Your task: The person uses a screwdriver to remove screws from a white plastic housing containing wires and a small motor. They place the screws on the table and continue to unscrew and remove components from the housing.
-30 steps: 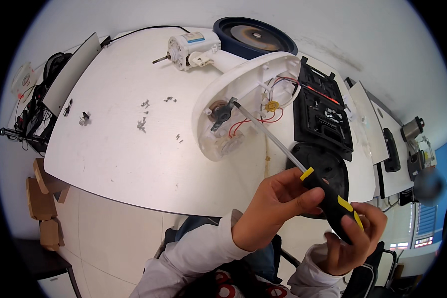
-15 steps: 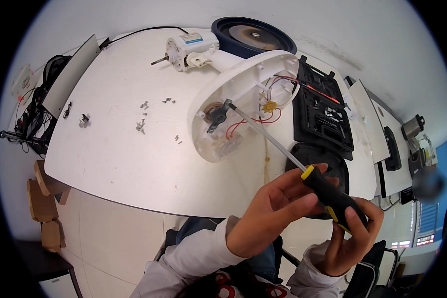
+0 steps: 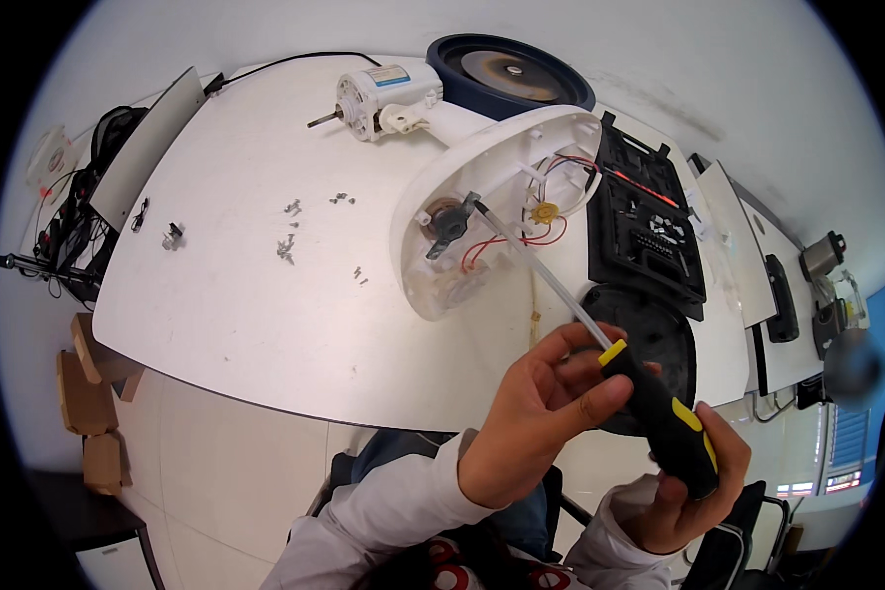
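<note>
Both hands are on a long screwdriver (image 3: 649,408) with a black and yellow handle. My left hand (image 3: 546,413) closes its fingers around the front of the handle. Farther back, my right hand (image 3: 703,482) grips the butt end. The shaft slants up and left into an open white plastic housing (image 3: 418,221). Its tip meets one end of a dark bracket (image 3: 449,236) over a round coppery part. Red wires and a yellow disc (image 3: 544,212) sit in the housing. A white motor (image 3: 383,98) with a bare shaft lies just behind.
Loose screws (image 3: 285,246) lie in small groups on the white table (image 3: 216,315). An open black tool case (image 3: 649,236) stands right of the housing, with a black oval cover (image 3: 674,344) nearer me. A round dark-blue base (image 3: 462,69) is at the back.
The screwdriver handle has turned, showing a different yellow patch. My right hand has shifted slightly down around its end. The whole view has moved a little.
</note>
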`<state>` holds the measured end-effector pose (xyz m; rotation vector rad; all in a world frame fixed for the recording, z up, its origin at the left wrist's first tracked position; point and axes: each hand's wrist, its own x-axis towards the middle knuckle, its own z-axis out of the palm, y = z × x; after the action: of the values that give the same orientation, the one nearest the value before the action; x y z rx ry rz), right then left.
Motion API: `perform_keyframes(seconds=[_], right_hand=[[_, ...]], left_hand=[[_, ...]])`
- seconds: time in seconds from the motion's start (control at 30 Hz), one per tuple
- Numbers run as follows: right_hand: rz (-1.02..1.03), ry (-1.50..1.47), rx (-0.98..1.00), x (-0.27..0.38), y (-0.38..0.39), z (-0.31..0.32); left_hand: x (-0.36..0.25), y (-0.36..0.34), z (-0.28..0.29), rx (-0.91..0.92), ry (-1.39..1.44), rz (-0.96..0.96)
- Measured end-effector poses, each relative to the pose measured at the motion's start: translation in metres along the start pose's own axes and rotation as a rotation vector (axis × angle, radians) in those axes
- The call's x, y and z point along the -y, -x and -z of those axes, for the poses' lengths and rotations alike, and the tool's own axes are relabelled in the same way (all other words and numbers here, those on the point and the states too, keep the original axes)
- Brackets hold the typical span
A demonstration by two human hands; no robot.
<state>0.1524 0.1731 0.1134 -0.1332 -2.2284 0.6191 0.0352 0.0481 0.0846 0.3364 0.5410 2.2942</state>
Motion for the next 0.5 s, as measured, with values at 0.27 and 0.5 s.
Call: perform_keyframes(seconds=[0.27, 0.5], right_hand=[[0.218, 0.202, 0.037, 0.005, -0.016, -0.001], [-0.011, -0.057, -0.006, 0.013, -0.010, -0.005]], left_hand=[[-0.003, 0.003, -0.005, 0.060, 0.036, 0.000], [0.000, -0.002, 0.001, -0.010, -0.099, -0.008]])
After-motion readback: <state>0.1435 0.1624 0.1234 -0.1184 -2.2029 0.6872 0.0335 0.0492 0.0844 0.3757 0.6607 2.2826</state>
